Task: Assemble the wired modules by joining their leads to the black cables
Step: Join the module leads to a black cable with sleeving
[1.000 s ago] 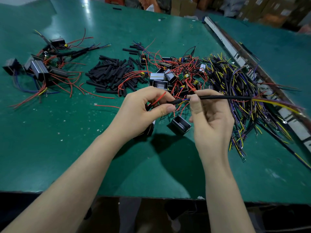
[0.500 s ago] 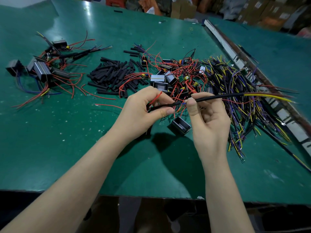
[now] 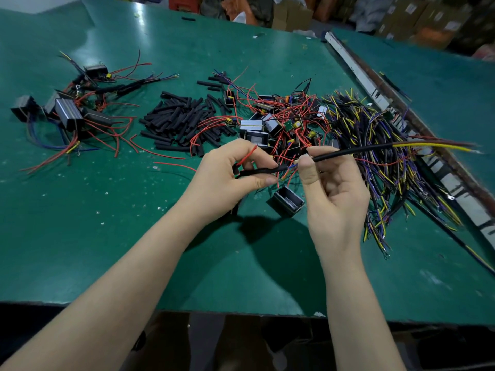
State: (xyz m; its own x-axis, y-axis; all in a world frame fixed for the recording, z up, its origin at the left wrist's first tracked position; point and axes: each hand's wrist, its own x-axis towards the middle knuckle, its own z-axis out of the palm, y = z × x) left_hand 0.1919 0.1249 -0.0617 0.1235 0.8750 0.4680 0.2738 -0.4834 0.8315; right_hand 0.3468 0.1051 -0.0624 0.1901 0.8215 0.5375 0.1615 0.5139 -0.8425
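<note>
Nearest, two bare forearms reach in over the edge of the green table [image 3: 80, 223]. The left hand [image 3: 227, 178] has thumb and fingers curled round a black sleeve [image 3: 257, 171] with a red lead [image 3: 247, 156] looping out above. The right hand [image 3: 334, 188] pinches a black cable [image 3: 353, 151] between thumb and forefinger; the cable runs toward 2 o'clock, ending in yellow and red cores. Thin blue and red wires seem to bridge sleeve and cable, though it is too small to be sure. A black module [image 3: 288, 200] lies just below the hands. Farther, at 12 o'clock, loose modules tangle in red leads; black tubing pieces [image 3: 176, 119] lie at 11, finished assemblies [image 3: 72, 113] at 10, cable bundles [image 3: 388, 156] at 2.
</note>
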